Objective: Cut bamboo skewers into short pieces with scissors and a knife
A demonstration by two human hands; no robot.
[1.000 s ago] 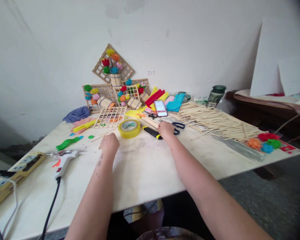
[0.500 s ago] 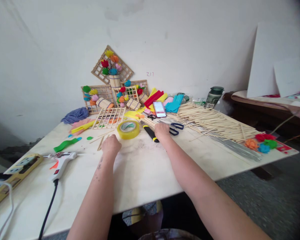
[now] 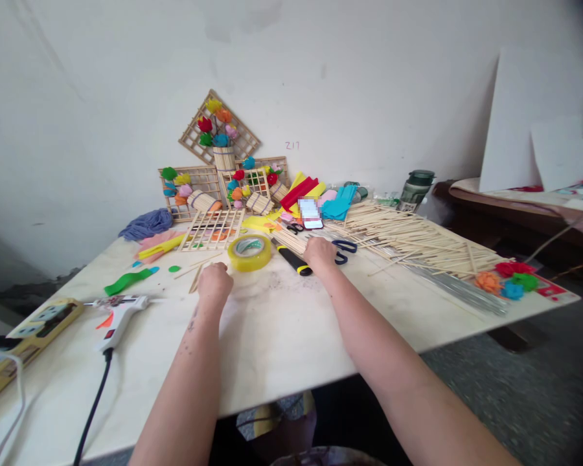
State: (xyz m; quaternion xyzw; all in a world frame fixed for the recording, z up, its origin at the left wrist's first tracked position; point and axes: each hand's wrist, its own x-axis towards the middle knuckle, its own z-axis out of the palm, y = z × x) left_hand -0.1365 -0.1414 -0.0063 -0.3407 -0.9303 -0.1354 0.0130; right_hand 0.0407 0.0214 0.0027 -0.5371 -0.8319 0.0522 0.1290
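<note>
My left hand (image 3: pixel 215 282) rests on the table as a closed fist, back of the hand up. Short wooden sticks (image 3: pixel 195 281) lie at its left edge, and whatever its fingers hold is hidden. My right hand (image 3: pixel 319 256) is closed at the near end of a bundle of thin wooden sticks (image 3: pixel 291 239); its fingertips are out of sight, so I cannot tell if it grips them. Right beside it are dark blue-handled scissors (image 3: pixel 346 246), partly covered by the hand. A black and yellow utility knife (image 3: pixel 294 260) and a yellow tape roll (image 3: pixel 249 254) lie between the hands.
At left are a white glue gun (image 3: pixel 121 323) with a cord and a power strip (image 3: pixel 48 330). Stick lattices (image 3: pixel 214 230) with paper flowers stand by the wall. A phone (image 3: pixel 310 213), loose sticks (image 3: pixel 418 236), metal wires (image 3: pixel 461 290) and a bottle (image 3: pixel 416 189) lie farther back and right.
My right hand has shifted slightly right, away from the knife and further over the scissors' handles. My left hand has barely moved.
</note>
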